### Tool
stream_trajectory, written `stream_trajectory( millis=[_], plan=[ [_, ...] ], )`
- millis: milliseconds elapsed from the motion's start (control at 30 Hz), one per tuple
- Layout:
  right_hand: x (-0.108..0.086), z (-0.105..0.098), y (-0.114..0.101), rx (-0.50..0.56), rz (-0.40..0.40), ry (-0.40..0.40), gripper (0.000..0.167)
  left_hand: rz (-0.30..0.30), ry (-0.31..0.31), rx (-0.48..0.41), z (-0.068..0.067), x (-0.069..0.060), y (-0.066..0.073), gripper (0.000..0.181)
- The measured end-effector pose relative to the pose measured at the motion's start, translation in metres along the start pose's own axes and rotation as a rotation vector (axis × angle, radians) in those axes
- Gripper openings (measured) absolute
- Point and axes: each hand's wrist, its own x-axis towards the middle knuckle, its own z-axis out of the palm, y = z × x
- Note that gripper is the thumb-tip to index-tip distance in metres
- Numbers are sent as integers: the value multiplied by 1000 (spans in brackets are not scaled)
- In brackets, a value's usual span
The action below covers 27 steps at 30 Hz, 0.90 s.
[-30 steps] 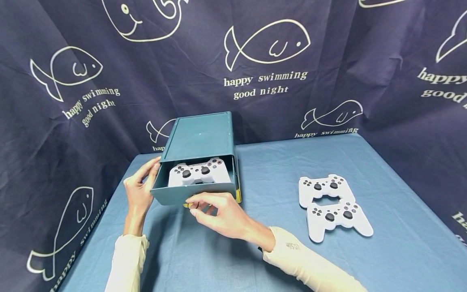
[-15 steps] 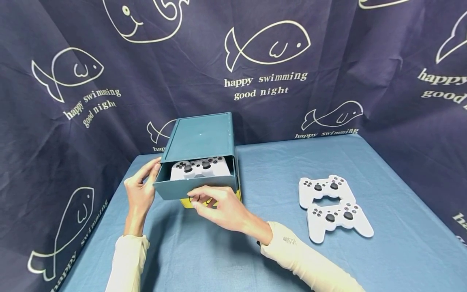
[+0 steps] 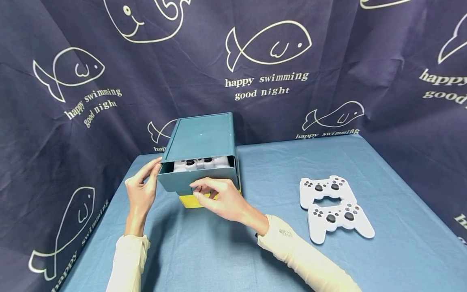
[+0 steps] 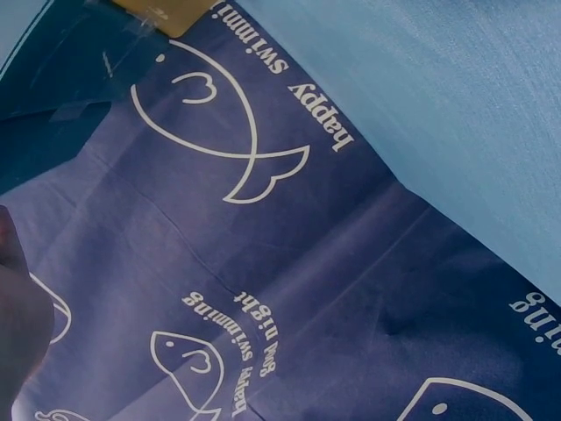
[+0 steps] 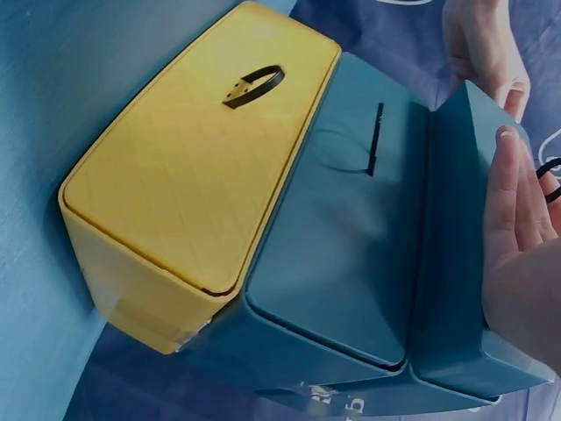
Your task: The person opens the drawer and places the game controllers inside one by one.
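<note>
A small teal and yellow drawer cabinet (image 3: 200, 138) stands at the table's back left. Its teal top drawer (image 3: 182, 180) is pulled partly out, and a white game controller (image 3: 200, 163) lies inside, partly hidden under the cabinet's top. My left hand (image 3: 142, 188) holds the cabinet's left front edge between thumb and fingers. At the top drawer's front, my right hand (image 3: 222, 198) grips its black loop handle (image 5: 549, 167) with curled fingers. Below, the teal middle drawer (image 5: 342, 228) and the yellow bottom drawer (image 5: 193, 167) are closed.
Two more white controllers, a farther one (image 3: 326, 187) and a nearer one (image 3: 341, 221), lie touching each other on the right of the blue tablecloth (image 3: 270, 182). A dark blue fish-print curtain (image 3: 204, 52) hangs behind and at the sides.
The top drawer has slid back into the cabinet, along with my right hand, so less of the controller shows and more yellow is visible below. My left hand stays at the edge.
</note>
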Motion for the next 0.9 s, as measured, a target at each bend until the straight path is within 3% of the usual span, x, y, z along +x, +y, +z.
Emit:
stream_trajectory(
  millis=[900],
  plan=[
    [8, -4, 15, 0, -8, -6, 20, 9, 2, -21, 0, 1, 0, 26]
  ],
)
